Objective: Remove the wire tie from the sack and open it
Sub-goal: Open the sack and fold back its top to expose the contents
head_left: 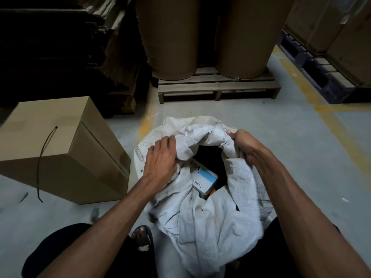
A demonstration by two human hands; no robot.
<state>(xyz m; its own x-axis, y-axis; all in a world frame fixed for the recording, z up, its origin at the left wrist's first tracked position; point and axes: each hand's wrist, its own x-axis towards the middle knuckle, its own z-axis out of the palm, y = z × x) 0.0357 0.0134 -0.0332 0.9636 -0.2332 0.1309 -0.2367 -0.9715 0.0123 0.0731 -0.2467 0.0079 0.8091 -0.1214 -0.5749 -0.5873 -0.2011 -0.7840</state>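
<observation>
Gripping bunched rim cloth, left hand (160, 159) and right hand (244, 145) spread the white sack (210, 221) beside the cardboard box (60, 149); slack cloth could slip, reclosing it.

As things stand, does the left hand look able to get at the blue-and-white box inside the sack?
Probably yes. The sack mouth gapes, the box lies exposed just below the left hand, and nothing covers it. That hand would first have to release the rim fabric it grips.

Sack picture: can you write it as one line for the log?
step: opening | sack: mouth open, box visible inside | left hand: gripping rim | right hand: gripping rim | wire tie: on carton
</observation>
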